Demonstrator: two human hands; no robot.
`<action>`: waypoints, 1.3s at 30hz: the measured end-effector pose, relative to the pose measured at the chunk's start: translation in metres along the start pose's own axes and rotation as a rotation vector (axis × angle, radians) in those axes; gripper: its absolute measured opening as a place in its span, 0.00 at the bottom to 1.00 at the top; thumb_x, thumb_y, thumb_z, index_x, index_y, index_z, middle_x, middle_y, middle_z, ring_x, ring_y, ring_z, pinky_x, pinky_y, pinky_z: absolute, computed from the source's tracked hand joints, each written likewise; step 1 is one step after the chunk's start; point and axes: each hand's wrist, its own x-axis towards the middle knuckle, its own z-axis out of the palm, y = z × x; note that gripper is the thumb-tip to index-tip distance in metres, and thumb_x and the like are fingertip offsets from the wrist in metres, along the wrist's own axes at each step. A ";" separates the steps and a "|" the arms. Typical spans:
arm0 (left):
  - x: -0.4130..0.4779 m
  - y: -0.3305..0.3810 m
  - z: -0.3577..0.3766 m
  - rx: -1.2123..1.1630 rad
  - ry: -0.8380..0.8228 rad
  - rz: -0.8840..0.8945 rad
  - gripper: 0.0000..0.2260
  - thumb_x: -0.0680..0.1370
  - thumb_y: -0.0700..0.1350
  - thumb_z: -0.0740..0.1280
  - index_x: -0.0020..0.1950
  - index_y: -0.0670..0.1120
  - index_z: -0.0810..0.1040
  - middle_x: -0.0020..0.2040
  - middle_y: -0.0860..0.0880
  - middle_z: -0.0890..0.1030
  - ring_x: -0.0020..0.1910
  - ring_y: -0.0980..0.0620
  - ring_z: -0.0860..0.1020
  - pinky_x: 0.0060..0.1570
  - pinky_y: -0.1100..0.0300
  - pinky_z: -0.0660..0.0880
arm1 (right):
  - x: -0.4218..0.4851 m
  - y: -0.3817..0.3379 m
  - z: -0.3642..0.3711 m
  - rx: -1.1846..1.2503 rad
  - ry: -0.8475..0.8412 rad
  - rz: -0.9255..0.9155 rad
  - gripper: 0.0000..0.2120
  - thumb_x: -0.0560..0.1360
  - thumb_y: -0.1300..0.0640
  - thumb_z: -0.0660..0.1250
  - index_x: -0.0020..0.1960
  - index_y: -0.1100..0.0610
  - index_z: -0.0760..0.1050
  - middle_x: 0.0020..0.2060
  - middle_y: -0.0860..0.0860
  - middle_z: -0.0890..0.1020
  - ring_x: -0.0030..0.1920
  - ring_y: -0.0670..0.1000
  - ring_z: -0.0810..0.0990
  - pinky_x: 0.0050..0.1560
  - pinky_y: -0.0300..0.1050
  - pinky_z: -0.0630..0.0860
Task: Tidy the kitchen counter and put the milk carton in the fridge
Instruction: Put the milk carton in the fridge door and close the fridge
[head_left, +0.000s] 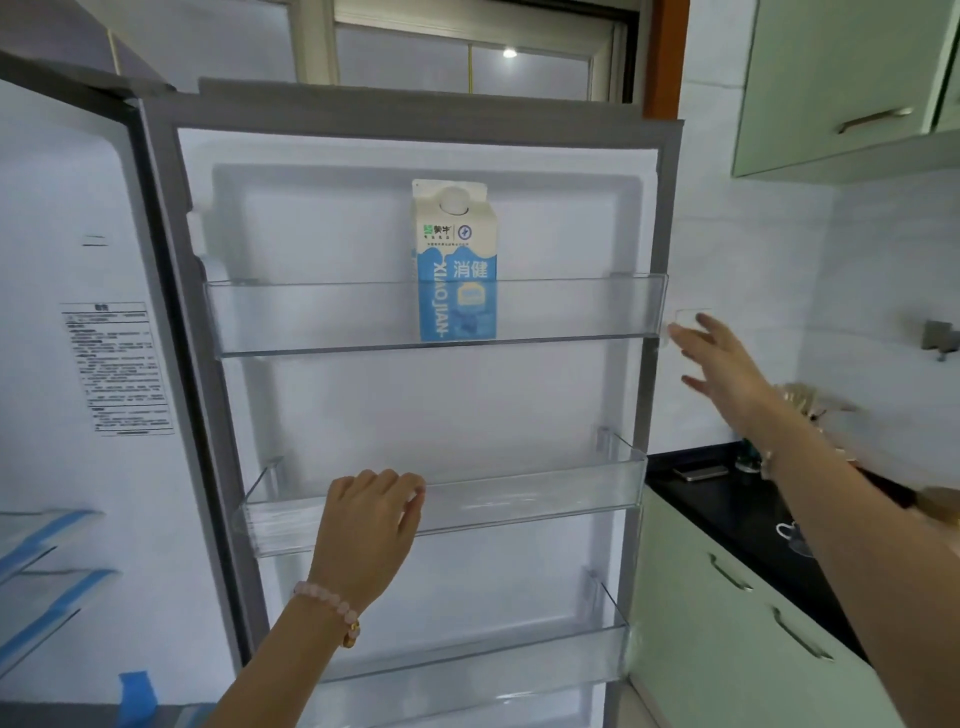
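The white and blue milk carton (454, 260) stands upright in the top clear bin (322, 317) of the open fridge door (410, 395). My left hand (371, 525) is lower, its fingers curled over the front rim of the middle door bin (545, 493). Beyond the door's right edge, my right hand (719, 364) is stretched out with straight fingers, holding nothing, its fingertips near the door's outer edge.
The fridge interior (67, 364) with blue-taped shelves lies to the left. A black counter (743, 504) over green cabinets (737, 639) runs along the right, with a phone (701, 472) and small items on it. A green wall cabinet (841, 88) hangs above.
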 end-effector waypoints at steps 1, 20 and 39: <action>-0.001 0.002 0.000 0.006 -0.006 -0.015 0.09 0.73 0.47 0.64 0.41 0.48 0.85 0.31 0.53 0.84 0.29 0.52 0.82 0.38 0.52 0.80 | 0.000 0.014 0.002 -0.003 -0.049 0.068 0.38 0.71 0.40 0.66 0.75 0.50 0.54 0.74 0.52 0.62 0.72 0.55 0.63 0.71 0.58 0.63; -0.012 0.008 -0.023 0.049 -0.098 -0.107 0.17 0.77 0.50 0.55 0.45 0.47 0.83 0.36 0.51 0.85 0.34 0.48 0.83 0.48 0.52 0.77 | -0.006 0.067 0.031 0.379 -0.057 0.254 0.30 0.74 0.33 0.53 0.70 0.48 0.67 0.51 0.43 0.77 0.47 0.42 0.75 0.58 0.47 0.69; -0.163 0.173 -0.177 -0.425 0.098 -0.145 0.22 0.83 0.57 0.49 0.71 0.47 0.68 0.68 0.48 0.75 0.67 0.55 0.69 0.73 0.68 0.57 | -0.293 -0.007 0.007 0.238 -0.140 -0.201 0.17 0.64 0.41 0.70 0.50 0.41 0.71 0.48 0.46 0.81 0.48 0.43 0.81 0.47 0.33 0.76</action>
